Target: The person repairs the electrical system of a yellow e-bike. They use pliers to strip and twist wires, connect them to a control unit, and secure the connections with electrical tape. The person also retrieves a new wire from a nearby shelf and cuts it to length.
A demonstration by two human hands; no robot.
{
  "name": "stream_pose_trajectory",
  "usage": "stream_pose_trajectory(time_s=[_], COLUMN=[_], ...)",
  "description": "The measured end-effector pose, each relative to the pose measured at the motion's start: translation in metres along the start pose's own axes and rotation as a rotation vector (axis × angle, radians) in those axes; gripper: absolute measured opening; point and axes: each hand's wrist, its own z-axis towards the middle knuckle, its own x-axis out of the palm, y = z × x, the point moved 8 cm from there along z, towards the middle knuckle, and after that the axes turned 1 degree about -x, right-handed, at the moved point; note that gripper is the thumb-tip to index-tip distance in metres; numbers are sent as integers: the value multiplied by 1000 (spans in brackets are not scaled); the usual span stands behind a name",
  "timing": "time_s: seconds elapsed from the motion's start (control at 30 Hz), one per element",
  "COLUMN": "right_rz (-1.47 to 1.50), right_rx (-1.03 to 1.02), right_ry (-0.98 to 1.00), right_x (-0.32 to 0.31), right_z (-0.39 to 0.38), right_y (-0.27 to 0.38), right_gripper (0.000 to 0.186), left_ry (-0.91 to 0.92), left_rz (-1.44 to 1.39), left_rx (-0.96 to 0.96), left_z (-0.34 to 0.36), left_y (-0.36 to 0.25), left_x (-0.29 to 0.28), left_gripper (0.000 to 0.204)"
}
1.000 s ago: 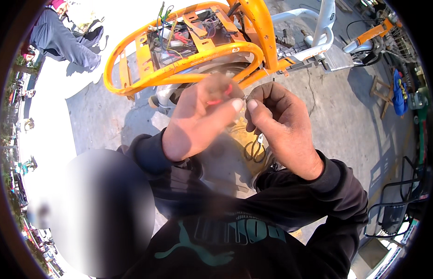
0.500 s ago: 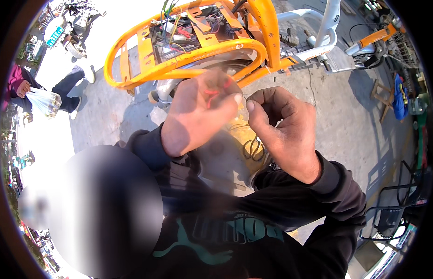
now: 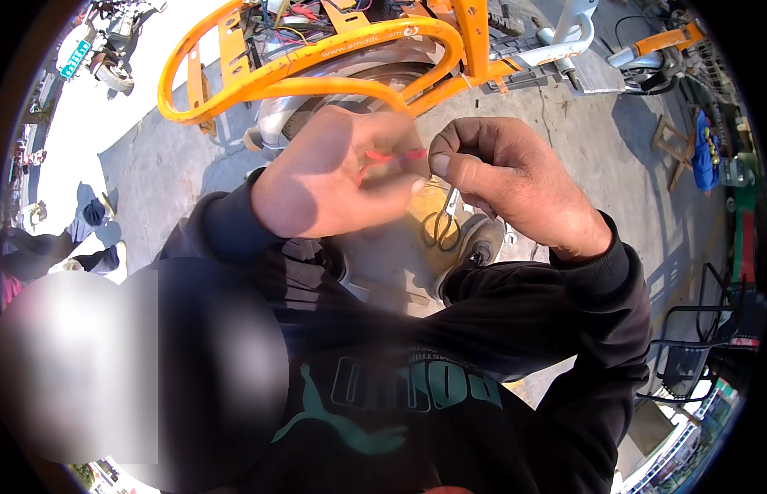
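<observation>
My left hand [image 3: 318, 169], smeared by motion, curls its fingers round a thin red strip [image 3: 392, 155] that could be wire or tape. Red also shows lower down inside its palm. Thumb and bent fingers of my right hand [image 3: 507, 169] are pinched together at the strip's right end. Both hands are held up in front of the orange metal frame [image 3: 350, 49] of a bike, apart from it. Below the right hand, a pair of scissors [image 3: 442, 229] with dark handles lies on a yellow patch [image 3: 425, 206] near my shoe.
Loose coloured wires [image 3: 297, 16] stick out of the orange frame, above a wheel. A silver and orange bike part [image 3: 655, 45] stands at the far right, near a wooden stool [image 3: 672, 152]. A black chair [image 3: 696, 354] is at right. Someone's dark legs [image 3: 87, 230] show at left.
The view has shifted, so the frame sits higher. The red strip now stretches from my left hand to my right fingers. More of the scissors shows. The passer-by has moved down the left side.
</observation>
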Motion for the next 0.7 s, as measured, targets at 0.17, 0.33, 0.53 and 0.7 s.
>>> stream_pose_trajectory(time_s=[0.17,0.33,0.53,0.7], right_rz=[520,485,-209,-893], right_rx=[16,-143,-390,-749], right_ry=[38,-188,-545,-624], right_x=[12,21,9,22], right_z=[3,4,-1,-19], right_y=[-2,12,25,61], right_gripper=[21,15,12,17], left_ry=[-69,-226,-269,-324], left_rz=[-289,-492,-289,-91], left_rx=[-58,-104,-242,-55], left_z=[1,2,7,6], left_y=[0,10,25,30], left_x=[-11,-19,-20,-18], left_gripper=[14,17,21,16])
